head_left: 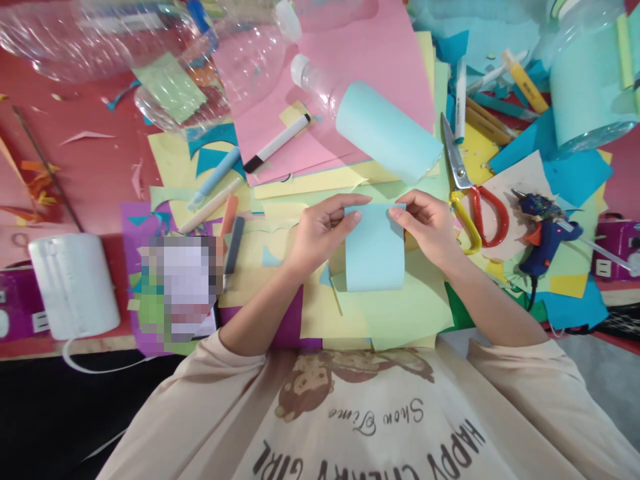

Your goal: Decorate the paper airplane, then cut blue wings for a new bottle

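Paper strip [374, 257], light blue, between left hand [320, 232] and right hand [431, 225]

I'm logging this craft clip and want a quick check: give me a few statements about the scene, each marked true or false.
1. The left hand and right hand both pinch a light blue paper strip. True.
2. The scissors lie left of the left hand. False: they lie just right of the right hand.
3. A bottle wrapped in light blue paper lies partly on the pink sheet. True.
4. The right hand's fingers hold the glue gun. False: it lies on the papers, right of the scissors.
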`<state>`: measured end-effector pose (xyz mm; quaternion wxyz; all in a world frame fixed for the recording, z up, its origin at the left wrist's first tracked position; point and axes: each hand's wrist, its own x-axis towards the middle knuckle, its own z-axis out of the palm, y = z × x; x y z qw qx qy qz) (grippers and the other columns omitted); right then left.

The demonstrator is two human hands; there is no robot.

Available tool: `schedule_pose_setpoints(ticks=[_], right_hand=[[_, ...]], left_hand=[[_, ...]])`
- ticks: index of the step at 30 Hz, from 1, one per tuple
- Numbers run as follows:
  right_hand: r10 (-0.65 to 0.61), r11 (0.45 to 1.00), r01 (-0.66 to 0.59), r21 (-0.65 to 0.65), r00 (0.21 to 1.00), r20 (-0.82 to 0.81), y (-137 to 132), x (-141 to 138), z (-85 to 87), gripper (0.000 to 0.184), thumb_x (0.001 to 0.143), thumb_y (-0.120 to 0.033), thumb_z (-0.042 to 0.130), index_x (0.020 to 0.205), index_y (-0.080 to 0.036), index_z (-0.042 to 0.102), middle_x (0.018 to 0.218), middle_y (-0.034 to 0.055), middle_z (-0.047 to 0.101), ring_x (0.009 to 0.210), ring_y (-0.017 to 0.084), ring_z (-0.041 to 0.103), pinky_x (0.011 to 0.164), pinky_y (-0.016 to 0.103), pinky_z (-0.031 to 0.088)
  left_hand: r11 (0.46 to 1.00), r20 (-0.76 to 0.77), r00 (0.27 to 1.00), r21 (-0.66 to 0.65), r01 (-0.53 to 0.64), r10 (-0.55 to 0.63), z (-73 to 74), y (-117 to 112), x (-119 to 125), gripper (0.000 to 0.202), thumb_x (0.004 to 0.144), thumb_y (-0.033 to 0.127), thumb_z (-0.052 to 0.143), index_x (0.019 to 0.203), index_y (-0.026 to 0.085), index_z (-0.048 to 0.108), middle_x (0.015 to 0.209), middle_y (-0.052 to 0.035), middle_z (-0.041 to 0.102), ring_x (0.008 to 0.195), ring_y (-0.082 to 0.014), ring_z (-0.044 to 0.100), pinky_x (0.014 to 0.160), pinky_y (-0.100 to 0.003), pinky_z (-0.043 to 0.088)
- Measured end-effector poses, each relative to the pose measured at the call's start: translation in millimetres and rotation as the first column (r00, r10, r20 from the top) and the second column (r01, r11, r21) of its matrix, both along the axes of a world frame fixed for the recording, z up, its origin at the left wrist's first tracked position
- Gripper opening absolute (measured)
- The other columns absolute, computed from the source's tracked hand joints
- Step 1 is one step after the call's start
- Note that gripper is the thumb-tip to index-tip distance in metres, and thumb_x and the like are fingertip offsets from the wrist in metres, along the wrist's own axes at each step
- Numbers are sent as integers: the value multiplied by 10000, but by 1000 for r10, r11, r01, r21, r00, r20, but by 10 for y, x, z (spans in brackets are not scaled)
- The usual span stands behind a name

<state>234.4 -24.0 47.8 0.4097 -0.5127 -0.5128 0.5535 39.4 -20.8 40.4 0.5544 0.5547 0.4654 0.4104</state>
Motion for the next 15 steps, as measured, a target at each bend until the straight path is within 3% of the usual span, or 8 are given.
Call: schedule_pose_setpoints(ticks=[3, 8, 15], right_hand=[[-6, 1000, 6, -6, 1000, 13, -2, -1, 4, 251, 814, -383, 700, 711, -188, 580, 544, -69, 475, 483, 45, 444, 428, 189, 333], [-8, 1000, 8, -7, 1000, 2, 3, -9, 19, 301, 788, -435, 716, 700, -186, 572, 540, -72, 468, 478, 42, 441, 427, 186, 334], [-7, 1000, 7, -10, 1000, 6, -1, -11, 28, 300, 795, -435, 711, 697, -188, 571, 539, -71, 472, 482, 42, 444, 430, 184, 337]], left_hand=[[1000, 9, 1000, -12, 0, 0, 7, -4, 4, 199, 843, 287, 642, 990, 180, 722, 513, 63, 375, 460, -56, 239, 443, -231, 192], [1000, 4, 1000, 2, -1, 1, 16, 0, 7, 207, 846, 314, 646, 975, 170, 721, 492, 76, 295, 450, -56, 199, 433, -237, 163], [1000, 5, 1000, 4, 5, -5, 30, 5, 4, 177, 848, 285, 634, 957, 174, 720, 478, 79, 299, 435, -54, 202, 425, -233, 166]])
